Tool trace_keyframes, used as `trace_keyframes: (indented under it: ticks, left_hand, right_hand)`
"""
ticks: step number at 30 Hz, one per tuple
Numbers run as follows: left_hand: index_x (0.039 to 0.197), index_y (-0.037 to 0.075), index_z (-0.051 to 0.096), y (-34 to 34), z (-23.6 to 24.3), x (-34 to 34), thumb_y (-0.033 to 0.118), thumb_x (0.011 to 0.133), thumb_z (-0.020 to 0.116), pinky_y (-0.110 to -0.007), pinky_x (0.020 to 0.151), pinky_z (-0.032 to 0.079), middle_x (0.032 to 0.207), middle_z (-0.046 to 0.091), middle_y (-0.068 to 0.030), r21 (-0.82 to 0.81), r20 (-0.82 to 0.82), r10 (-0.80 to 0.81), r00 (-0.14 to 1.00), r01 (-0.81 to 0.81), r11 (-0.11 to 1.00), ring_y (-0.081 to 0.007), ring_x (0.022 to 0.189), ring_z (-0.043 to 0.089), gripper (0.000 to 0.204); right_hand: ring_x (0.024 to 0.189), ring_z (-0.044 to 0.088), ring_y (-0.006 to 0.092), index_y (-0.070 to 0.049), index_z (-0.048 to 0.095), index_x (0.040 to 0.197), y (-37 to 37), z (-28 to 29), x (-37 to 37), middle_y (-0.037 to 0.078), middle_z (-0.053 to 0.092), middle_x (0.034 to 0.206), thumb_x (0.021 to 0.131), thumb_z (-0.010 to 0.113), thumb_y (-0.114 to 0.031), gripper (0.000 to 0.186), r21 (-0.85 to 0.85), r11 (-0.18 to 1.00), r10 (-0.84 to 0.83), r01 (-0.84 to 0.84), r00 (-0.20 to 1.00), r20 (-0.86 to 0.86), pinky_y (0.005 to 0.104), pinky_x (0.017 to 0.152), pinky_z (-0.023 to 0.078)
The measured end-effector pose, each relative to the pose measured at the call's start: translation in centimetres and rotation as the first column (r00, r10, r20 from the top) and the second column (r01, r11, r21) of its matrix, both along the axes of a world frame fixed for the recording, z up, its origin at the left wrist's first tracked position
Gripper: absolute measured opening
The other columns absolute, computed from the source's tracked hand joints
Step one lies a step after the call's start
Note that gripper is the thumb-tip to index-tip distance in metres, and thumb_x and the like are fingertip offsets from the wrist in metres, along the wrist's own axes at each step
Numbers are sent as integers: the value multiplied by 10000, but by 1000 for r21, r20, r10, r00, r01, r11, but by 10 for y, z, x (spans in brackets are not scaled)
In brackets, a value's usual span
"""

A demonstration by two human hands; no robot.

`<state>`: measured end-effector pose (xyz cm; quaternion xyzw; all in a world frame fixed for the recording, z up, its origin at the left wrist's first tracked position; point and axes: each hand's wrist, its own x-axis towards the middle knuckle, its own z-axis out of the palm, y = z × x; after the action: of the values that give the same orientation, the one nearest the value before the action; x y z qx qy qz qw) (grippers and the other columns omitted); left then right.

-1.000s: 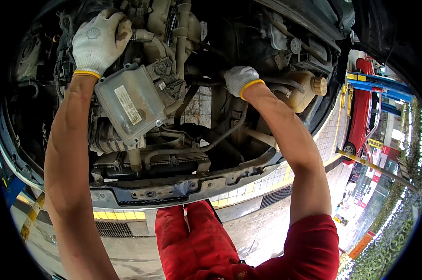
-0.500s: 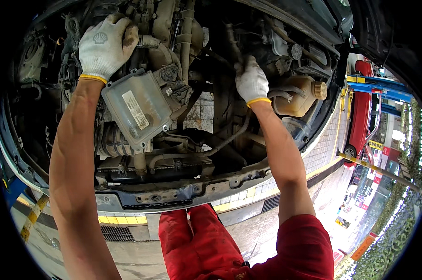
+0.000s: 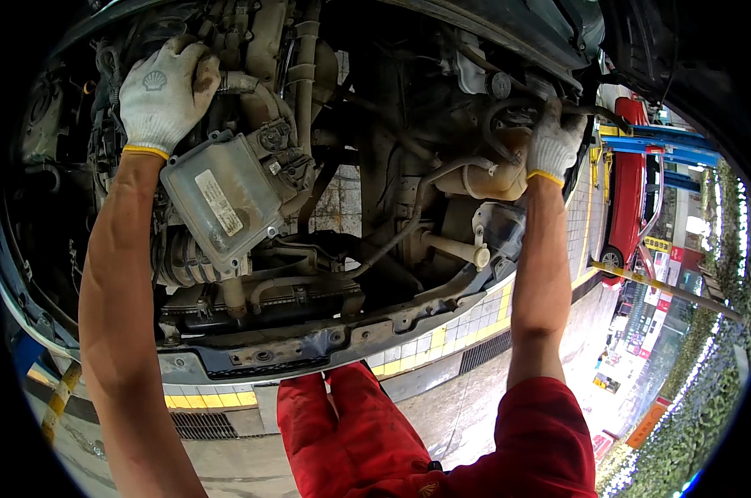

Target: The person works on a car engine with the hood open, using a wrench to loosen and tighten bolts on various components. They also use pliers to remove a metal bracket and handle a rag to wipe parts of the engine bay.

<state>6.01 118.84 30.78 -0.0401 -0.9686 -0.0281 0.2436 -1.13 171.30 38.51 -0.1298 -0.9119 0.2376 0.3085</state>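
Observation:
My left hand point(image 3: 168, 95), in a white knit glove with a yellow cuff, rests high on the left of the engine with its fingers curled over; what they grip is hidden beneath them. Just below it sits a grey rectangular control box point(image 3: 220, 201) with a white label. My right hand point(image 3: 555, 143), gloved the same way and stained at the fingertips, is closed around a dark rubber hose point(image 3: 601, 110) at the bay's right side. Next to that hand is the yellowed coolant tank point(image 3: 502, 178), partly covered by it, with a thin hose point(image 3: 425, 187) running from it.
The metal front crossmember point(image 3: 301, 349) spans the near edge of the engine bay. A capped filler neck point(image 3: 467, 249) sticks out below the tank. Through a gap, floor tiles point(image 3: 340, 199) show. Off to the right stand a red car point(image 3: 635, 199) and a blue lift arm point(image 3: 662, 148).
My right hand has moved from the middle of the bay to the right with the dark hose, now beside the coolant tank. My left hand stays at the same place on the engine.

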Motion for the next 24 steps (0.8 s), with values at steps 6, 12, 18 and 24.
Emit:
trace_keyframes:
  ticks: [6, 12, 18, 24]
  left_hand:
    - [1173, 136, 706, -2, 1, 3, 351, 945, 648, -434, 896, 528, 1146, 702, -110, -11, 7, -54, 998, 54, 998, -346, 1014, 687, 319]
    - [1129, 150, 716, -1, 2, 5, 358, 928, 668, -442, 869, 533, 1076, 700, -109, 0, -14, -12, 1000, 12, 1000, -348, 963, 691, 293]
    - [1072, 172, 748, -9, -4, 5, 401, 907, 666, -427, 817, 538, 1022, 721, -57, -58, -70, 12, 998, -16, 998, -306, 916, 706, 294]
    - [1094, 174, 743, -8, -5, -2, 404, 895, 672, -417, 827, 536, 1039, 720, -56, -47, -82, -34, 996, 30, 998, -297, 921, 705, 312]
  right_hand:
    - [1101, 695, 404, -30, 669, 1250, 40, -14, -33, 209, 743, 1162, 944, 732, -418, 498, 457, 889, 5, -15, 1000, 23, 452, 931, 532]
    - [1163, 686, 392, -39, 646, 1314, 19, -10, -25, 208, 725, 1243, 907, 775, -451, 594, 329, 933, 92, -147, 979, 179, 446, 983, 532]
    - [1021, 735, 358, -18, 581, 1314, -79, -13, 25, 199, 750, 1106, 964, 677, -508, 610, 316, 933, 146, -172, 984, 103, 472, 861, 597]
    - [1029, 740, 343, -31, 647, 1283, -172, -136, 16, 190, 742, 1137, 990, 649, -389, 463, 361, 704, 302, -612, 717, 628, 399, 884, 611]
